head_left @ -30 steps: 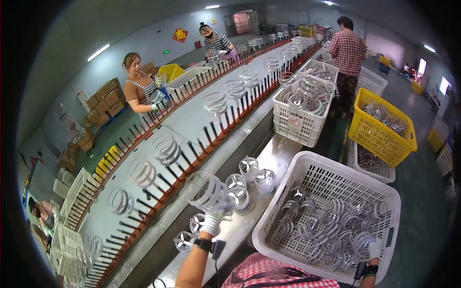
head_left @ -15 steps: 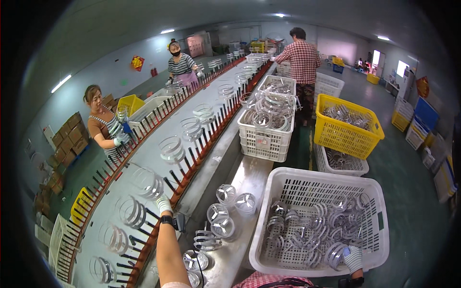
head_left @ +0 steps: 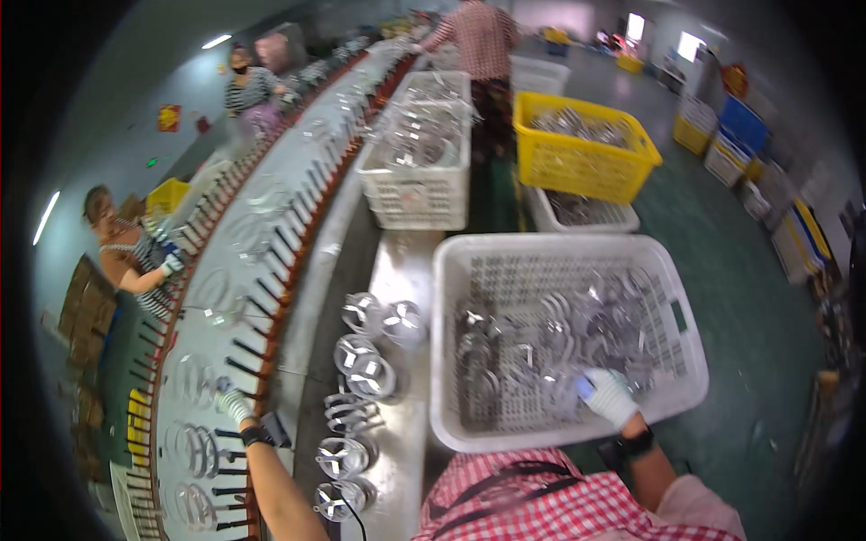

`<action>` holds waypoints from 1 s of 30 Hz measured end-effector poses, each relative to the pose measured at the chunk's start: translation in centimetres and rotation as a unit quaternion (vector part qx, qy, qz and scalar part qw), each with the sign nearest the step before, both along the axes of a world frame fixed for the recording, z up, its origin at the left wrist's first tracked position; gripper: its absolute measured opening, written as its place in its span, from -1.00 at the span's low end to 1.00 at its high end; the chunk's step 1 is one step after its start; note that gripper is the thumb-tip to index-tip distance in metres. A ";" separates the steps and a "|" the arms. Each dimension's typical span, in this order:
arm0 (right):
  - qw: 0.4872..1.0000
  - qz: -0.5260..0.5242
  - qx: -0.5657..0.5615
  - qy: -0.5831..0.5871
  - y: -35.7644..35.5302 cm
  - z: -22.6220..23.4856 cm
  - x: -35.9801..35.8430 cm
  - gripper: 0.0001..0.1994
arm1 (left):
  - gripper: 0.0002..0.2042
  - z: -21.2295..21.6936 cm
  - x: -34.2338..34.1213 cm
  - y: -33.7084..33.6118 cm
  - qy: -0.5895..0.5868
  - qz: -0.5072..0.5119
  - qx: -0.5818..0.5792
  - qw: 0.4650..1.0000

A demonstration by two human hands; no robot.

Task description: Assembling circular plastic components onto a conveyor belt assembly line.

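My left hand (head_left: 236,403), in a white striped glove with blue fingertips, reaches over the near edge of the conveyor. Its fingers are next to a stack of clear plastic rings (head_left: 191,379); blur hides whether they grip it. In the large white basket (head_left: 690,361), my right hand (head_left: 611,398), gloved the same way, is closed on some clear plastic rings (head_left: 563,393) near the front rim. Blur makes their number unclear. More clear ring parts (head_left: 622,325) are heaped around and beyond that hand.
Black pegs line both sides of the pale curved conveyor (head_left: 236,335). Several clear round parts with three-armed centres (head_left: 361,354) stand on the metal bench (head_left: 401,270). Beyond are a filled white crate (head_left: 415,203) and a yellow crate (head_left: 586,167). Co-workers stand along the conveyor.
The view has swung right, so the scene sits farther left. My right hand has moved from the basket's near right corner inward, with rings. My left hand remains beside rings on the conveyor.
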State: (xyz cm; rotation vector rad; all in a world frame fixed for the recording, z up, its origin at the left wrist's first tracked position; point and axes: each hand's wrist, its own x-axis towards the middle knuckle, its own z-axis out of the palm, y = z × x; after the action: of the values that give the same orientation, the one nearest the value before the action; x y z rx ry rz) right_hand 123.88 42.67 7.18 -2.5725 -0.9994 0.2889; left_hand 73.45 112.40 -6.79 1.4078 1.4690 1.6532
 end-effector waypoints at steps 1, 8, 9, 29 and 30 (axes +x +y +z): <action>0.999 -0.006 0.042 0.007 -0.2 0.5 -0.7 -0.73 | -0.65 -1.8 5.1 -2.8 0.227 0.044 -0.070 0.970; 0.998 0.039 0.005 0.050 0.7 0.7 -1.6 -0.75 | -0.60 4.2 -1.9 -6.7 0.290 0.018 -0.056 0.955; 0.997 0.041 0.009 0.057 0.9 0.9 -1.8 -0.75 | -0.61 5.0 -2.9 -6.8 0.131 -0.010 -0.160 0.978; 0.974 0.209 0.069 0.056 3.2 3.3 -3.5 -0.78 | -0.43 11.1 16.9 -39.7 0.008 -0.408 -0.217 0.887; 0.959 0.257 0.085 0.083 4.3 3.8 -3.9 -0.79 | -0.39 11.9 18.9 -43.0 0.033 -0.457 -0.269 0.847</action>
State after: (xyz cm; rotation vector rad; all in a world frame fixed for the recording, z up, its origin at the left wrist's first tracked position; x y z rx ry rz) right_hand 119.98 46.98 11.00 -2.0609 -1.5395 0.5176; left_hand 92.34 69.41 5.06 1.4688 0.9058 0.5426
